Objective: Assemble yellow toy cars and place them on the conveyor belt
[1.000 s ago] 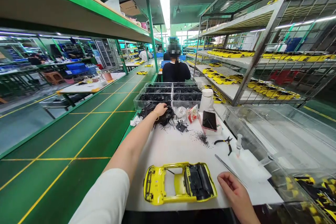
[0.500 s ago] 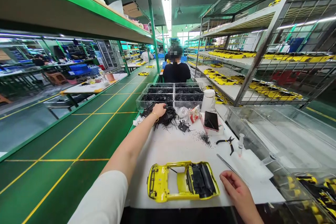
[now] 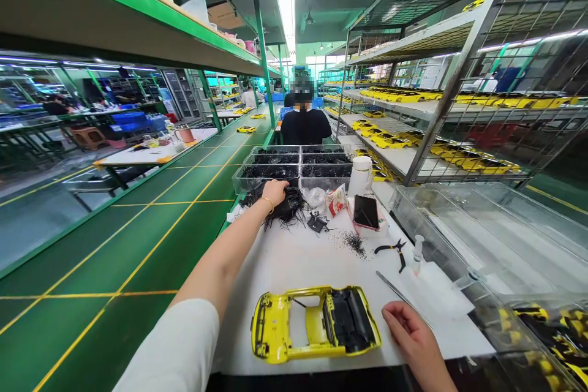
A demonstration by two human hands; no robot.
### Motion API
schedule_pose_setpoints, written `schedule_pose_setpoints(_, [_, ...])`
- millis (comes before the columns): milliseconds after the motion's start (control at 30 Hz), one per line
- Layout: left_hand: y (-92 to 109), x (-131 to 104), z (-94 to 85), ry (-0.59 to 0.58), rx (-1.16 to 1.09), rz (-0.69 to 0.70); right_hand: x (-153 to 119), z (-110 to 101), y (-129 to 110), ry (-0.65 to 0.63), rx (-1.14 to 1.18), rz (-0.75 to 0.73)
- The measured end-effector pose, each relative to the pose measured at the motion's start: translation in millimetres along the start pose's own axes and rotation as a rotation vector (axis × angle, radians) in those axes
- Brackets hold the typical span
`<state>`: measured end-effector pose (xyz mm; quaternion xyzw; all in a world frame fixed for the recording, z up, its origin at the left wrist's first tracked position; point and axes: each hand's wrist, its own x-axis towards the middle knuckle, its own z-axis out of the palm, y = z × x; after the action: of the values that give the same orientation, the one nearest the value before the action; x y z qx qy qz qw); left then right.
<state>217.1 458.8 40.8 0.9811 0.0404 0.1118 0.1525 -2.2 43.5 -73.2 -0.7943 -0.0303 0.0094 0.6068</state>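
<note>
My left hand (image 3: 274,192) reaches forward to a pile of thin black parts (image 3: 289,207) in front of the clear divided bin, its fingers bent at the top of the pile; what they hold, if anything, is hidden. My right hand (image 3: 408,326) rests on the white table (image 3: 294,260), thumb and fingers curled together beside the car body, and whether something small is between them cannot be made out. A yellow toy car body (image 3: 275,326) lies with its hollow inside up, black parts fitted at its right end.
Tweezers (image 3: 397,291), black-handled cutters (image 3: 399,251), a syringe (image 3: 418,252), a phone (image 3: 366,212), black granules (image 3: 354,243) and a white bottle (image 3: 361,176) stand or lie to the right. A green conveyor (image 3: 138,239) runs along the left. A person (image 3: 305,127) sits ahead.
The whole view has shifted slightly, with things appearing a little further left. My left hand stays at the black pile and my right hand beside the car body.
</note>
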Motion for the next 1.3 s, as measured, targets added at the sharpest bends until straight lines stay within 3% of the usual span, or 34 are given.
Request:
schedule_pose_setpoints(367, [-14,21,-6.2,0.148,-0.313,-0.180,1,-1,0,-0.019,-0.008,0.038])
schedule_pose_setpoints(533, [-23,-3,-9.1,0.270,-0.363,-0.091,1,0,0,0.011,0.013,0.032])
schedule_pose_setpoints(667, [-30,-34,3.1,0.268,-0.364,0.026,-1,2,-10,0.016,0.019,0.046])
schedule_pose_setpoints(800, [-39,-48,8.1,0.282,-0.392,0.006,-5,6,-23,0.073,0.058,0.063])
schedule_pose_setpoints(900, [-44,-48,-2.0,0.297,-0.431,-0.029,-6,8,-29,0.077,0.074,0.069])
schedule_pose_setpoints(1033, [-40,-51,-28.0,0.355,-0.485,-0.058,-7,9,-30,0.101,0.076,0.063])
schedule_pose_setpoints(1167, [-19,-84,-56.5,0.353,-0.566,-0.017,-6,4,-28,0.108,0.069,0.061])
schedule_pose_setpoints(1300, [18,-162,-78.5,0.164,-0.672,0.139,-5,1,-52,0.081,0.007,-0.039])
